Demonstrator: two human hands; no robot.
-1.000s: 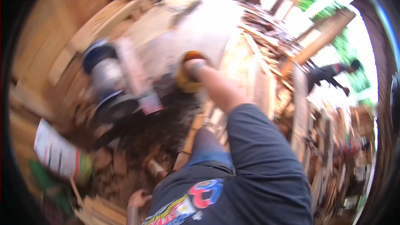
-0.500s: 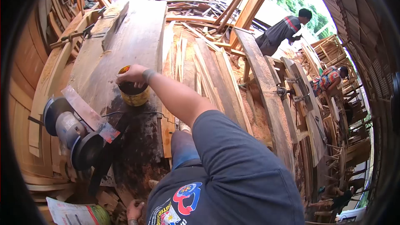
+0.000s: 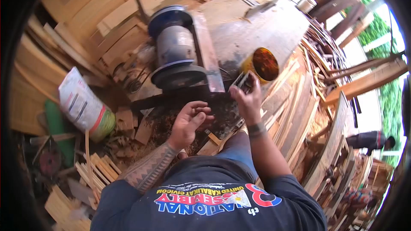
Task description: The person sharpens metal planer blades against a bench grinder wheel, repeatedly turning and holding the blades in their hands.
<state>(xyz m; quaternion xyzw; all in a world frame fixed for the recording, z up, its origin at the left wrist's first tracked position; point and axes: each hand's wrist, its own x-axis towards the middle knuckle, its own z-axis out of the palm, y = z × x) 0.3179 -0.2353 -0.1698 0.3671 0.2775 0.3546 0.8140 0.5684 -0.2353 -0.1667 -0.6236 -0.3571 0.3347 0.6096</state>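
Note:
My left hand, at the end of a tattooed forearm, is in front of the bench grinder, its fingers loosely curled and apart with nothing visible in them. To its right, my right hand, with a dark band at the wrist, is closed around a small dark and metallic object too unclear to name. Just beyond those fingers stands a yellow can, its inside orange-brown. A flat board lies alongside the grinder, between it and the can.
Behind the can is a broad wooden tabletop. Wood strips and planks lie at the right. A printed sack and wood offcuts are at the left. One person is at the far right, another lower down.
My right hand has left the can's rim and now holds a small object in front of it. My left hand has risen from the lower edge towards the grinder. The view has turned.

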